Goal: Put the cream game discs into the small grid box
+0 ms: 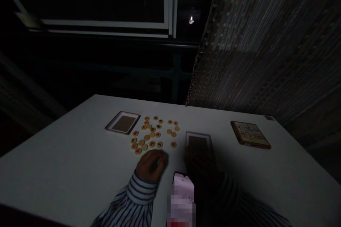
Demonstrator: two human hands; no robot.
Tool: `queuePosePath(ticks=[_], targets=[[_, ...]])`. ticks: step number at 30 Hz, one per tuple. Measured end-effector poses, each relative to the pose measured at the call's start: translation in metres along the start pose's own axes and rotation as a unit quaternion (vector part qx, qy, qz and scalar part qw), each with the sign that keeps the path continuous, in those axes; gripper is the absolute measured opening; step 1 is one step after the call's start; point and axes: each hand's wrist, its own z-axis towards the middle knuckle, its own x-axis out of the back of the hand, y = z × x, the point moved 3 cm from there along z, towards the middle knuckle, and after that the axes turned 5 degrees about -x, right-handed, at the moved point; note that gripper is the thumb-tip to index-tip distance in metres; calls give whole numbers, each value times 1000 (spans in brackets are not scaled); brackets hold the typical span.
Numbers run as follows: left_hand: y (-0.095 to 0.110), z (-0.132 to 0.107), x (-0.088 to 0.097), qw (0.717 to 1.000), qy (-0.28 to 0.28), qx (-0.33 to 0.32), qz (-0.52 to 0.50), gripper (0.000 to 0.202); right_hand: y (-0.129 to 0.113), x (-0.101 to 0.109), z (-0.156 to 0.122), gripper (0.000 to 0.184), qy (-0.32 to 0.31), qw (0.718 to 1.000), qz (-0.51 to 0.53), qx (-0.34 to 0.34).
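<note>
Several round wooden xiangqi pieces (146, 137), some with red or black characters and some blank side up, lie scattered on the white table. Just in front of them rests my left hand (150, 166), fingers curled closed; whatever may be inside is hidden. Deep in shadow, my right hand (204, 168) is at the near end of a shallow open box (210, 140). Its fingers overlap the box's near-left corner, but it is too dark to make out their grip. A lit phone (184, 184) lies between my two forearms.
Left of the pieces is another shallow rectangular tray (136, 118) with a pale rim. A wooden box lid with characters and a picture (252, 134) lies at the right. Behind the white table (66, 156) hang a string curtain (239, 42) and a dark window (106, 25).
</note>
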Motion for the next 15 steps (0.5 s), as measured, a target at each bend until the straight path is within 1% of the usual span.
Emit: queuePosePath(ticks=[2, 5, 7, 9, 12, 15], targets=[[0, 1, -1, 1000, 3, 5, -3, 12, 0, -3, -1, 22, 7, 1000, 3, -5], [-2, 2, 0, 1000, 13, 15, -8, 12, -2, -4, -1, 19, 15, 1000, 5, 9], [-4, 3, 2, 999, 32, 19, -2, 12, -2, -3, 0, 19, 27, 999, 9, 16], [-6, 4, 6, 998, 58, 32, 14, 11, -1, -2, 2, 19, 21, 1000, 16, 16], [-10, 6, 12, 992, 94, 75, 31, 12, -1, -2, 4, 20, 2, 999, 35, 29], [-13, 10, 19, 983, 118, 134, 31, 15, 2, -3, 3, 19, 23, 998, 59, 26]])
